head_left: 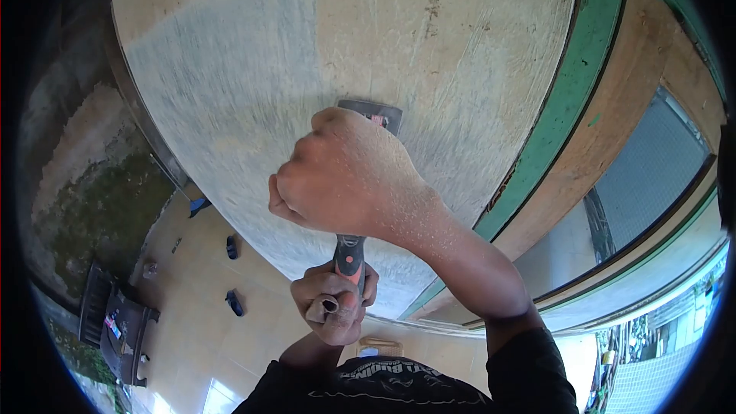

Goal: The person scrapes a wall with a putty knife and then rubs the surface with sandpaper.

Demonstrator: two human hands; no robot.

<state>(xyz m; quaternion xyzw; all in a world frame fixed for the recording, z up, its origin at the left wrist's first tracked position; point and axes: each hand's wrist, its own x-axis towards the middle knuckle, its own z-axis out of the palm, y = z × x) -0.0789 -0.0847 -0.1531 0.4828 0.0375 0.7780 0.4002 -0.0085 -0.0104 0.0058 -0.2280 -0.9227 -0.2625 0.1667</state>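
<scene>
A scraper with a black and red handle (349,259) and a wide dark blade (392,116) lies against a pale wall (253,54). My right hand (341,172) is closed in a fist around the upper part of the tool, just below the blade, and hides its middle. Pale dust covers the back of this hand and the wrist. Lower down, my left hand (330,303) wraps round the handle. A small tan rolled piece with a dark hole (326,307) shows at its fingers; what it is I cannot make out.
Right of the wall run a green frame (567,107) and a wooden window frame (636,84) with glass. At lower left, dark sandals (234,303) lie on the tiled floor (199,276), near a dark wooden bench (126,337). Behind stands a mossy wall (107,199).
</scene>
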